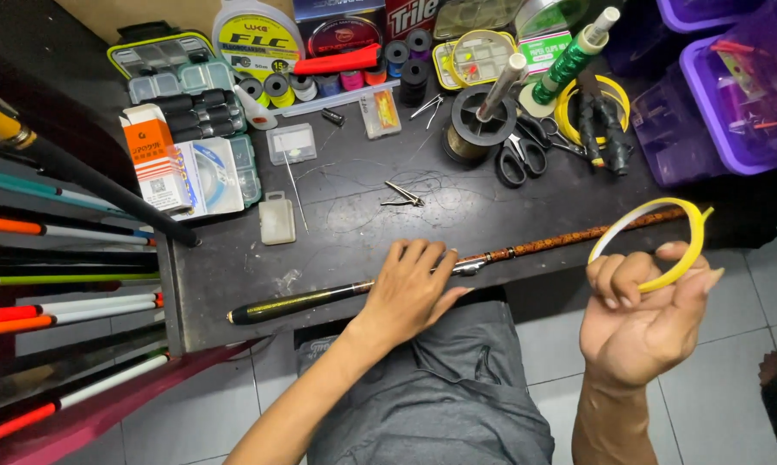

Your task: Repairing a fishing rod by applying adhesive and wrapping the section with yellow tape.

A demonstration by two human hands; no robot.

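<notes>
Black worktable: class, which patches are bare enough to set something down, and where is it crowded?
On the black worktable, bare patches lie between the white case and fishing rod, and between the scissors and rod. Only loose line crosses mid-table. The back edge is crowded with spools.

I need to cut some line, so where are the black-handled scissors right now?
In the head view, the scissors lie at the upper right of the dark table, between the line spool and the yellow-handled pliers, beyond the fishing rod.
</notes>
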